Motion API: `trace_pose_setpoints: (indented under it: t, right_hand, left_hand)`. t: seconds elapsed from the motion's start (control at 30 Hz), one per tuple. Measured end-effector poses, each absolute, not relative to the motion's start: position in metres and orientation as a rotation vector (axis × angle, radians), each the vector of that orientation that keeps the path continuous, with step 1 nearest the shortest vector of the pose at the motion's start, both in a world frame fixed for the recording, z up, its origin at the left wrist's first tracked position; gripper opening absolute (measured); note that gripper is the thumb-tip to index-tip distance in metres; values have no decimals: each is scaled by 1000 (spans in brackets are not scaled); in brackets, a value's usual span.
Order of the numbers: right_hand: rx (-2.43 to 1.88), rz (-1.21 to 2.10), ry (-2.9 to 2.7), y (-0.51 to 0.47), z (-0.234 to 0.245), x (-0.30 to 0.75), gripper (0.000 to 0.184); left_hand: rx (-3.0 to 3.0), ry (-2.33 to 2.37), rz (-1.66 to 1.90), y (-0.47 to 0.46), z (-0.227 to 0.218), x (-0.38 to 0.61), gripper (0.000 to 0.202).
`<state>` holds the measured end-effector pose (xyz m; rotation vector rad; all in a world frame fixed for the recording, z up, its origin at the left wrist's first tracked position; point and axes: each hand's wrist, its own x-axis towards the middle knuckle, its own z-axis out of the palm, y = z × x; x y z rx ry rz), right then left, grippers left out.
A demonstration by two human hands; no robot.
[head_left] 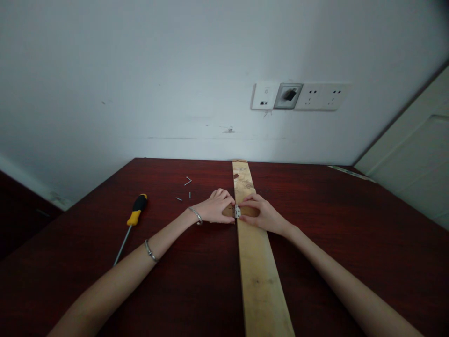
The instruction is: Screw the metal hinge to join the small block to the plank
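A long pale wooden plank (261,281) lies lengthwise on the dark red table, running from the near edge to the wall. A small silver metal hinge (237,211) sits at the plank's left edge. My left hand (214,207) is beside the plank, its thumb and fingers closed on the hinge's left side. From the right, my right hand (264,215) rests over the plank with thumb and fingertips pinching the hinge's other side. Brownish surfaces show between the fingers of both hands; I cannot make out what they are.
A yellow-and-black screwdriver (137,210) lies left of my left forearm, which hides its tip. Several loose screws (188,180) are scattered beyond my left hand. The table (333,210) meets a white wall with sockets (310,97). A thin strip (351,173) lies at the far right edge.
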<state>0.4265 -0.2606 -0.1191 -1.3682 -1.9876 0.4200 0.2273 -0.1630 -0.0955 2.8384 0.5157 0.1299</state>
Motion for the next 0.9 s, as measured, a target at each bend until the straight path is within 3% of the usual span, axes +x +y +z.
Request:
trace_pose_setpoints:
  t: [0.9]
  right_hand:
    - [-1375,425,-1991,-260,-118,427,33]
  left_hand:
    - [2845,493,143,-164,-95,227,40]
